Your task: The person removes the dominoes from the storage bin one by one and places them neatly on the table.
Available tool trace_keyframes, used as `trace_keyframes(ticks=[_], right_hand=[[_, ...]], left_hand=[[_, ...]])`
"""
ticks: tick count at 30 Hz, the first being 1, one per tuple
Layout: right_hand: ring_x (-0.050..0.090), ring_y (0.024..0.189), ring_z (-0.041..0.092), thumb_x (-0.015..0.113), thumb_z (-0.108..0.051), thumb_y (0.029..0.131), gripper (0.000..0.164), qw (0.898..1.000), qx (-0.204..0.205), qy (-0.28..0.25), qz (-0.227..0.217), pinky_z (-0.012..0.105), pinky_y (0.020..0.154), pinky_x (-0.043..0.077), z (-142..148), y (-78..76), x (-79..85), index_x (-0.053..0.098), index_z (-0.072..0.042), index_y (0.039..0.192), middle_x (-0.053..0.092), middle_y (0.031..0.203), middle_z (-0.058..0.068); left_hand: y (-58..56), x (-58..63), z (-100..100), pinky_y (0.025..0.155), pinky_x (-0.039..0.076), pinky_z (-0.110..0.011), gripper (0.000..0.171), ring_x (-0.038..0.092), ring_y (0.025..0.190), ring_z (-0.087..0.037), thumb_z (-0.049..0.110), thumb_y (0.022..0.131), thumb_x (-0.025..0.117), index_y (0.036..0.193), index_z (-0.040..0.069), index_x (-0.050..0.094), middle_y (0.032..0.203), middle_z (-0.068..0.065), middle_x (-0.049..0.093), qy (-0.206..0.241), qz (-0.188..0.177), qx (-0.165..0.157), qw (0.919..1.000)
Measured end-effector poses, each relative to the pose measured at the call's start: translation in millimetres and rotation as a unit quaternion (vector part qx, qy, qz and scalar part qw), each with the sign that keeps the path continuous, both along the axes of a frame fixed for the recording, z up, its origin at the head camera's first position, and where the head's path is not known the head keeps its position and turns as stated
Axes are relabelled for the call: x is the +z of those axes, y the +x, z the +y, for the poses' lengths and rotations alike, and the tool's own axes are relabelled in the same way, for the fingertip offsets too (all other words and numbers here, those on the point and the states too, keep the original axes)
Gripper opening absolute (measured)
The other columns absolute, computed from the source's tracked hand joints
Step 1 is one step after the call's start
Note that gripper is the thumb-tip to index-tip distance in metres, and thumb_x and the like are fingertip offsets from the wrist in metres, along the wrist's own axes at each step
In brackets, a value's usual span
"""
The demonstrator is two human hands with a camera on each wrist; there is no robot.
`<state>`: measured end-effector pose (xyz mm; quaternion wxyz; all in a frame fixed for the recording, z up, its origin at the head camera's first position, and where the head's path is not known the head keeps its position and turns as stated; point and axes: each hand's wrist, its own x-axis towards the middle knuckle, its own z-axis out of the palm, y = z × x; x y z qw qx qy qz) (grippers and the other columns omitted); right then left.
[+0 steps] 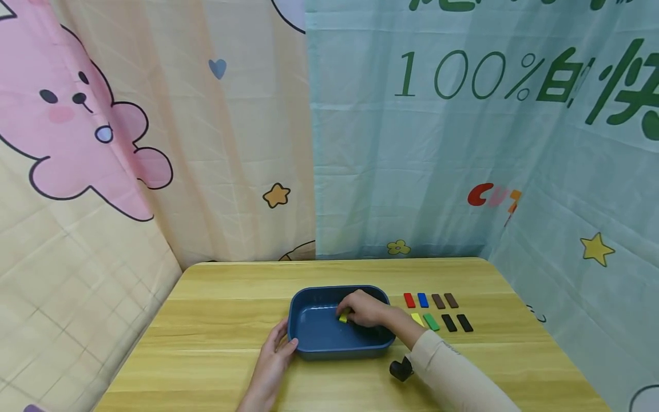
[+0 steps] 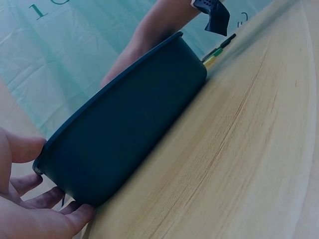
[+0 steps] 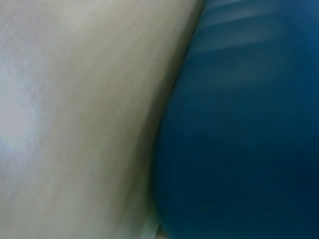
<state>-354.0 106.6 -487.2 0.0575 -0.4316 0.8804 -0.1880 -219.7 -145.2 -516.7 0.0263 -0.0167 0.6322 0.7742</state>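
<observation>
A dark blue rectangular basin (image 1: 329, 350) stands on the wooden table. My left hand (image 1: 273, 356) grips its left front corner, thumb at the rim and the other fingers against the outer wall, as the left wrist view also shows for the left hand (image 2: 35, 194). My right hand (image 1: 363, 309) reaches over the right side into the basin, fingers pointing down. Between its fingertips it pinches a small yellow block (image 1: 343, 317), close over the basin floor. The right wrist view is filled by a blurred pale surface and the blue basin (image 3: 239, 124).
Right of the basin, small flat blocks lie in two rows: a red block (image 1: 409, 300), a blue one (image 1: 423, 300), brown ones (image 1: 451, 300), a yellow one (image 1: 416, 318), a green one (image 1: 431, 322) and black ones (image 1: 465, 323). Printed curtains surround the table (image 1: 231, 309).
</observation>
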Motion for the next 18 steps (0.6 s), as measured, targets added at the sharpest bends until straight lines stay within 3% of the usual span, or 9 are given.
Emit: trace_keyframes(ticks=[8, 18], right_hand=[[0.065, 0.086, 0.003, 0.070, 0.007, 0.093, 0.022, 1.000, -0.001, 0.011, 0.002, 0.020, 0.078, 0.055, -3.3, -1.4, 0.3, 0.082, -0.008, 0.104, 0.076, 0.103, -0.003], [0.062, 0.090, 0.005, 0.075, 0.002, 0.092, 0.016, 0.999, -0.004, 0.006, 0.040, 0.024, 0.083, 0.056, -3.0, -1.1, -5.4, 0.078, -0.012, 0.098, 0.068, 0.095, -0.006]], left_hand=[[0.6, -0.1, -0.2, 0.116, 0.036, -0.054, 0.062, 0.031, 0.146, -0.046, 0.002, 0.106, 0.052, 0.159, -0.007, 0.023, 0.161, -0.033, 0.024, -0.005, 0.004, -0.001, 1.0000], [0.6, 2.1, -0.1, 0.116, 0.035, -0.055, 0.062, 0.030, 0.146, -0.046, 0.003, 0.106, 0.053, 0.159, -0.008, 0.023, 0.161, -0.033, 0.024, -0.008, 0.006, -0.003, 0.9999]])
